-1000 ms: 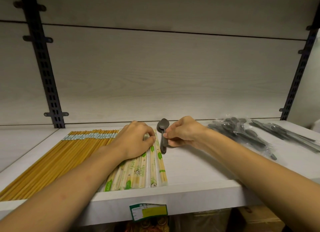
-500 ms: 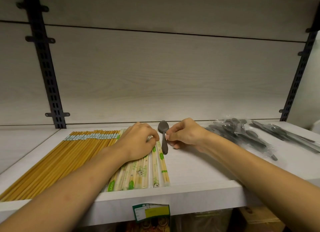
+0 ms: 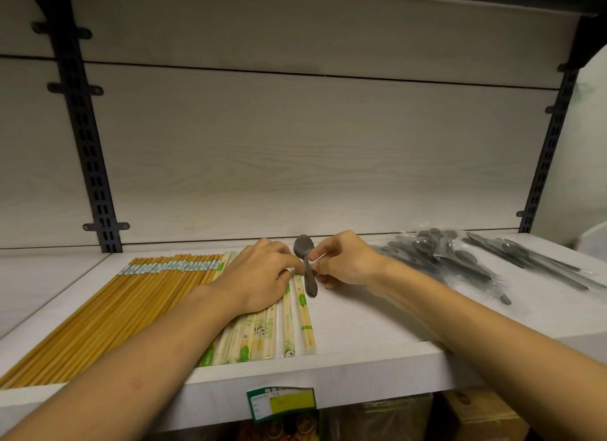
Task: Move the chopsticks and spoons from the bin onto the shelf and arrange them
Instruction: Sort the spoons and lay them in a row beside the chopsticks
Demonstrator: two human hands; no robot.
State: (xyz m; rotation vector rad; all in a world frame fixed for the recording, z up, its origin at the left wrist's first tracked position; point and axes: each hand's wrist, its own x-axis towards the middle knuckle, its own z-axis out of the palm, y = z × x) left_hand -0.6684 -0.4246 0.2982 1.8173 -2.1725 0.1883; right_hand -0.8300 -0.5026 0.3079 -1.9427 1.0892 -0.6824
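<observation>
A single dark grey spoon (image 3: 303, 247) lies on the white shelf (image 3: 377, 322), bowl toward the back wall. My right hand (image 3: 348, 260) pinches its handle from the right. My left hand (image 3: 259, 273) lies on a row of paper-wrapped chopsticks (image 3: 262, 333); its curled fingertips hold the top of the rightmost pack, right beside the spoon's handle. Left of these lies a wide row of yellow chopsticks (image 3: 131, 306) with pale blue bands. The bin is out of view.
Two clear bags of grey spoons (image 3: 437, 260) (image 3: 525, 260) lie on the right of the shelf. Black slotted uprights (image 3: 95, 177) (image 3: 542, 164) stand at the back corners. A green and yellow price label (image 3: 282, 404) hangs on the shelf's front edge, with goods below.
My right hand has shifted the spoon slightly, bringing its handle against the rightmost wrapped chopsticks. My left hand has stayed on the chopsticks.
</observation>
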